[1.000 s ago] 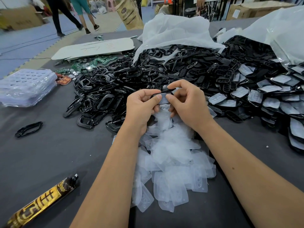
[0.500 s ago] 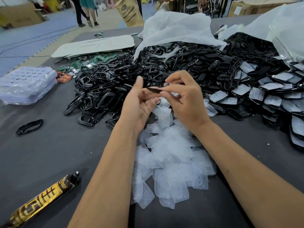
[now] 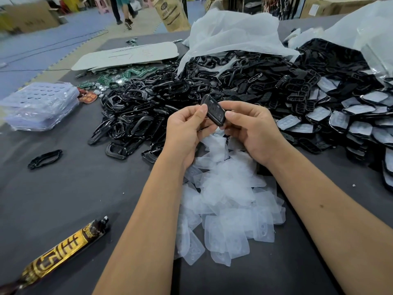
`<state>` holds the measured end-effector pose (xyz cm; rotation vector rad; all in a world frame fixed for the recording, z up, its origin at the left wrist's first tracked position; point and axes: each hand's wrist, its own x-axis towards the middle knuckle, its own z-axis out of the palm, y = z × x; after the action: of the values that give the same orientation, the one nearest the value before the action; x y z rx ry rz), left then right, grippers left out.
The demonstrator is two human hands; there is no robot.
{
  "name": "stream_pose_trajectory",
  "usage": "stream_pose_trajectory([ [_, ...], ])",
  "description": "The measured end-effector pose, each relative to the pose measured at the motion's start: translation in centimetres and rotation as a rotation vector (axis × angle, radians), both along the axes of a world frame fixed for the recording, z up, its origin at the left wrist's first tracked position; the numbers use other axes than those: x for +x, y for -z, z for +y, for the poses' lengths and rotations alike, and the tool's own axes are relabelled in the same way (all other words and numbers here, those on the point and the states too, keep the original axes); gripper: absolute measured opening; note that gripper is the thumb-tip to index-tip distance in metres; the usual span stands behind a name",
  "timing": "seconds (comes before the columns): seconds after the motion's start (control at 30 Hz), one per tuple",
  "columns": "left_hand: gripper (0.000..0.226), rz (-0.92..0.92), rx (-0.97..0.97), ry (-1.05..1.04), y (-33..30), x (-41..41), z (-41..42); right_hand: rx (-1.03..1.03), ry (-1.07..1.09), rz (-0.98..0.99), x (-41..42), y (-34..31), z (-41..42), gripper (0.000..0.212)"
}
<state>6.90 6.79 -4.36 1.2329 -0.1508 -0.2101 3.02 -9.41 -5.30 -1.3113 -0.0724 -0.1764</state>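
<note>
A black key-fob shell (image 3: 213,110) is held up over the grey table (image 3: 74,194), its face with button openings turned towards me. My left hand (image 3: 187,133) pinches its left edge with thumb and fingers. My right hand (image 3: 253,128) grips its right end. Below my hands lies a heap of translucent white button pads (image 3: 229,199). Behind them spreads a big pile of black plastic frames (image 3: 144,111).
Shells fitted with white pads (image 3: 348,124) are stacked at the right. White plastic bags (image 3: 229,35) lie at the back. Clear blister trays (image 3: 40,105) sit at the left, a lone black frame (image 3: 44,159) nearer me, a gold-and-black tube (image 3: 61,252) at the front left. A person walks in the background.
The black shell was held edge-on between my hands and is now turned with its face towards me. My left hand's fingers have closed onto its edge.
</note>
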Motion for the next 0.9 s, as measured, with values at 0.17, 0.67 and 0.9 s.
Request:
stream_pose_trajectory([
  [0.17, 0.019, 0.017, 0.031, -0.002, -0.01, -0.03, -0.02, -0.054, 0.068, 0.001, 0.05, 0.48, -0.05, 0.027],
  [0.67, 0.018, -0.021, 0.095, 0.007, -0.01, -0.26, -0.23, 0.063, 0.01, 0.06, -0.01, 0.1, -0.28, 0.041],
  [0.9, 0.018, -0.034, 0.067, 0.07, -0.07, -0.37, -0.23, 0.121, -0.014, 0.018, -0.46, -0.12, -0.4, 0.04],
])
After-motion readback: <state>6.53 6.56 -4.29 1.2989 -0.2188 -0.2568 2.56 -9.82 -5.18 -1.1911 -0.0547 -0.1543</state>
